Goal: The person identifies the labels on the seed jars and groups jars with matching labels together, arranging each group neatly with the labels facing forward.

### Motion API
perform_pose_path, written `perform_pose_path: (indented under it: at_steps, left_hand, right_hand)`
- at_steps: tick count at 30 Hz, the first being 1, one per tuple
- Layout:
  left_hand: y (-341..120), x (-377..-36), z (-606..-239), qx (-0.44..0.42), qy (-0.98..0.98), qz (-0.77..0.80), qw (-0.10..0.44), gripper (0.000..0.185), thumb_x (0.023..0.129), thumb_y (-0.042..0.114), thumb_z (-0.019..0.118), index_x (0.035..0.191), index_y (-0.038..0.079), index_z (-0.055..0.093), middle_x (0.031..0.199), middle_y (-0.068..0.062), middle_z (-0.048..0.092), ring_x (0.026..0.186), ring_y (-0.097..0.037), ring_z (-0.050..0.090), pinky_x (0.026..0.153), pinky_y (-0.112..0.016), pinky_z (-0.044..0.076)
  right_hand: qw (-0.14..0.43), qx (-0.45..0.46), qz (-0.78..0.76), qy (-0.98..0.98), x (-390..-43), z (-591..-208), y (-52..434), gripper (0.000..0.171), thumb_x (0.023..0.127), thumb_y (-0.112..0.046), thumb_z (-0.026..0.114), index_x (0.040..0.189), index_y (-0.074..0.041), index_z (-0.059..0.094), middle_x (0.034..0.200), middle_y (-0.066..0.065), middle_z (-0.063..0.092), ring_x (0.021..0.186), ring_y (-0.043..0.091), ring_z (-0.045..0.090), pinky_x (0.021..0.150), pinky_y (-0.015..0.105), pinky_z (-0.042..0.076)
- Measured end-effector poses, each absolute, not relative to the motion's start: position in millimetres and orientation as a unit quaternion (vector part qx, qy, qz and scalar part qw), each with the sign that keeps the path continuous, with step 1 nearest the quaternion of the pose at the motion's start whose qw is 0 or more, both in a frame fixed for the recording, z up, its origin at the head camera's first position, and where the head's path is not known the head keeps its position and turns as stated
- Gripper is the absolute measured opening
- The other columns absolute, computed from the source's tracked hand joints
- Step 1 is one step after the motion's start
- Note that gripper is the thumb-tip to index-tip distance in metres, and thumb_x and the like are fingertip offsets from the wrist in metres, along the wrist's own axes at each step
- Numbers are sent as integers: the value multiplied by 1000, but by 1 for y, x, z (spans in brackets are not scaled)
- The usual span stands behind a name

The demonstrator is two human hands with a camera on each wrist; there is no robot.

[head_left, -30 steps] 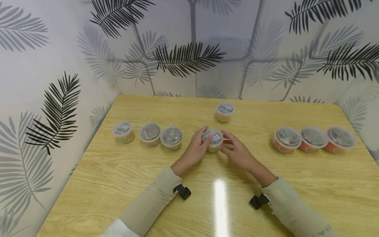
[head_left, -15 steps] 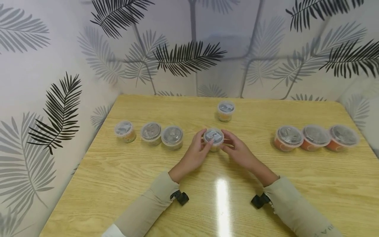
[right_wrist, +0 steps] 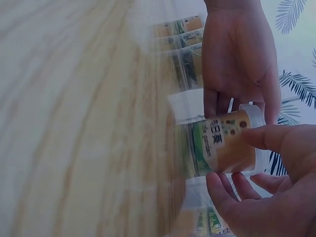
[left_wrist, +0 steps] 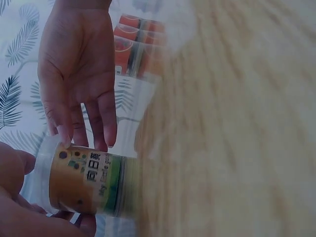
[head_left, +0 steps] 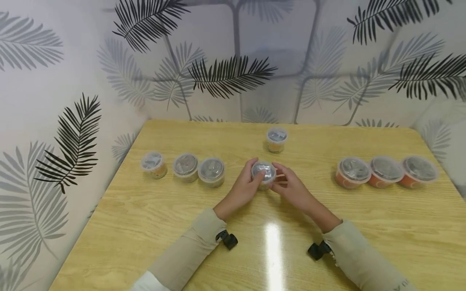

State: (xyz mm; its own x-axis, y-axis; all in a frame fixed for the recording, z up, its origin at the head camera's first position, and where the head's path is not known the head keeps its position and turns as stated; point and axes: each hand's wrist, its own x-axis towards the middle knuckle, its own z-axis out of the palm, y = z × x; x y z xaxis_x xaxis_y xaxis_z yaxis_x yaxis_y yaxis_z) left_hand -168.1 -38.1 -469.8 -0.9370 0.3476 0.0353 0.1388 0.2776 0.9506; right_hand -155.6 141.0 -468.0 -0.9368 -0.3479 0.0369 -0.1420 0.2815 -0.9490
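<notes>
A small lidded plastic cup (head_left: 263, 166) stands between both hands in the middle of the table. In the left wrist view the cup (left_wrist: 84, 180) shows an orange-brown label with dark characters and a green band. My left hand (head_left: 242, 189) grips its left side, thumb across the lid. My right hand (head_left: 294, 190) holds the opposite side with bent fingers. In the right wrist view the right thumb lies on the label of the cup (right_wrist: 232, 145), with fingers curled at its other side. The cup's base sits right at the tabletop.
A similar cup (head_left: 276, 140) stands farther back. To the left are a cup (head_left: 153, 165) and two paler tubs (head_left: 185, 166) (head_left: 211, 171). Three wider orange-red tubs (head_left: 352, 173) (head_left: 386, 171) (head_left: 418, 171) form a row at right. A leaf-patterned wall borders the wooden table (head_left: 145, 226).
The left thumb has slid from the rim farther onto the lid over the last half second. The cup has tilted slightly between the hands; the other cups and tubs stay put.
</notes>
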Motion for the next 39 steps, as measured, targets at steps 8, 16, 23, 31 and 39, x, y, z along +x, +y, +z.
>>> perform_pose_path:
  at_steps: [8, 16, 23, 31, 39]
  left_hand:
    - [-34, -171, -472, 134, 801, 575, 101, 62, 98, 43, 41, 145, 9, 24, 141, -12, 37, 127, -21, 38, 102, -39, 35]
    - [-38, -172, -473, 141, 801, 574, 98, 58, 98, 39, 44, 144, 9, 26, 141, -11, 37, 127, -19, 38, 104, -36, 33]
    - [-55, -159, -453, 165, 814, 551, 80, 55, 99, 34, 43, 145, 9, 25, 145, -12, 30, 131, -24, 31, 105, -38, 32]
    - [-93, -142, -415, 204, 794, 571, 38, 48, 101, 24, 41, 144, 7, 26, 145, -11, 28, 130, -24, 31, 106, -41, 30]
    - [-149, -128, -378, 185, 802, 567, -33, 44, 100, 9, 40, 140, -5, 28, 142, -18, 31, 128, -31, 33, 104, -44, 32]
  right_hand:
    - [93, -155, -572, 800, -155, -468, 142, 63, 89, -8, 62, 143, -5, 30, 124, 21, 44, 112, 38, 48, 94, 48, 43]
    - [95, -155, -570, 802, -156, -472, 144, 62, 90, -9, 61, 144, -6, 30, 125, 21, 43, 113, 38, 47, 93, 48, 43]
    - [36, -162, -553, 817, -148, -461, 148, 60, 87, 9, 51, 143, -2, 31, 131, 24, 37, 119, 39, 40, 100, 51, 35]
    - [-73, -176, -556, 809, -143, -436, 129, 48, 89, 6, 53, 136, -1, 42, 124, 15, 45, 118, 30, 41, 103, 46, 33]
    - [-43, -216, -594, 774, -138, -414, 88, 44, 93, -4, 54, 136, -4, 42, 129, 11, 42, 120, 23, 40, 104, 39, 34]
